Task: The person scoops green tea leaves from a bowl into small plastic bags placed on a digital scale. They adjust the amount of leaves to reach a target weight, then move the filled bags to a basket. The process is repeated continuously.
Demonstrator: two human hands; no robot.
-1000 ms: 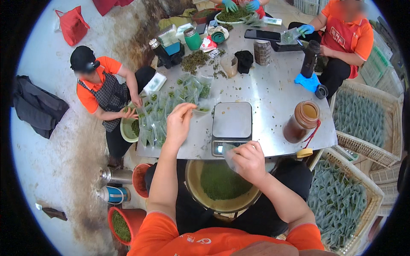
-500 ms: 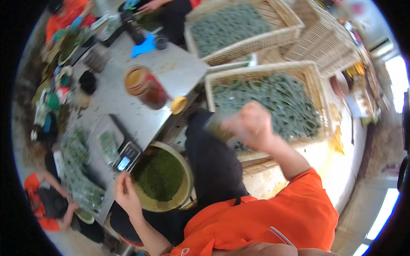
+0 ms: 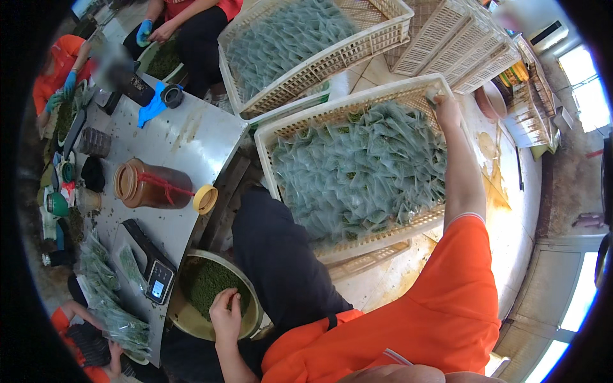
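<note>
Right hand (image 3: 449, 112), grip seemingly clamped on a bag (image 3: 432, 96), should ease it gently into the near crate (image 3: 377, 234), left hand (image 3: 225, 316) loosely apart.

Desk (image 3: 214, 137) to the left; near crate (image 3: 418, 94) to the right, bags (image 3: 357, 175) filling it. Second crate (image 3: 332, 67) behind that. On desk: jar (image 3: 156, 185) farther back, scale (image 3: 157, 279) nearer, single bag (image 3: 131, 265) on it, heap of bags (image 3: 105, 293) to its left. Basin (image 3: 191, 321) by desk's edge, right of scale. Left hand (image 3: 227, 314) over basin; right hand (image 3: 449, 112) at near crate's far right corner.
</note>
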